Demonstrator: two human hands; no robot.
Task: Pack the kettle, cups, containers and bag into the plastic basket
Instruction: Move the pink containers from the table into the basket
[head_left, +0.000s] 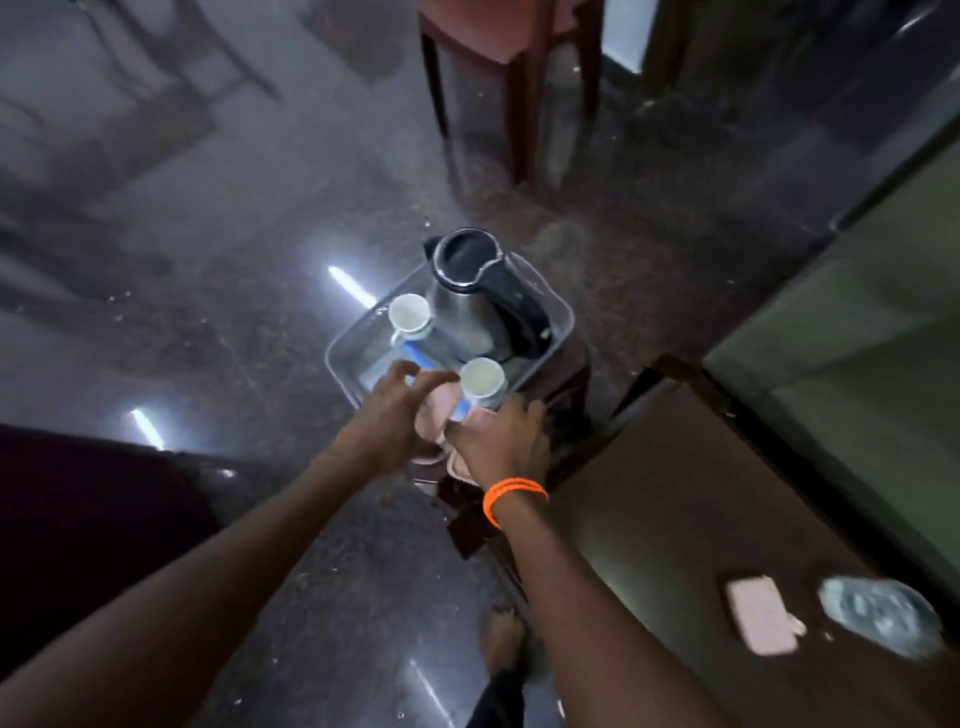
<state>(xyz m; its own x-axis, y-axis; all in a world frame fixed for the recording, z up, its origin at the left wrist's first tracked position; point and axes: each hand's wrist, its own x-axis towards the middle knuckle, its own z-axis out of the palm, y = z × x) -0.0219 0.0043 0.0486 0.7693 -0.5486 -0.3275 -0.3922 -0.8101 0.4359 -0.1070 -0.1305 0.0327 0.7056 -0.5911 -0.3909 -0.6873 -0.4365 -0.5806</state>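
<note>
A clear plastic basket (563, 317) stands on a small dark stool. Inside it a steel kettle (467, 306) with a black lid and handle stands upright at the far side. One white cup (409, 313) sits at its left, another white cup (482, 379) near the front right. Blue-lidded containers (421, 358) lie low in the basket between the cups. A pink bag (439, 415) rests at the basket's near edge. My left hand (392, 415) grips the bag from the left. My right hand (506, 441), with an orange wristband, presses on the bag's right side.
A dark wooden table (675, 493) at the right carries a pink phone-like item (761, 616) and a crumpled clear wrapper (878, 616). A chair with reddish legs (519, 104) stands beyond the basket. The glossy dark floor (208, 286) spreads to the left. My bare foot (501, 639) shows below.
</note>
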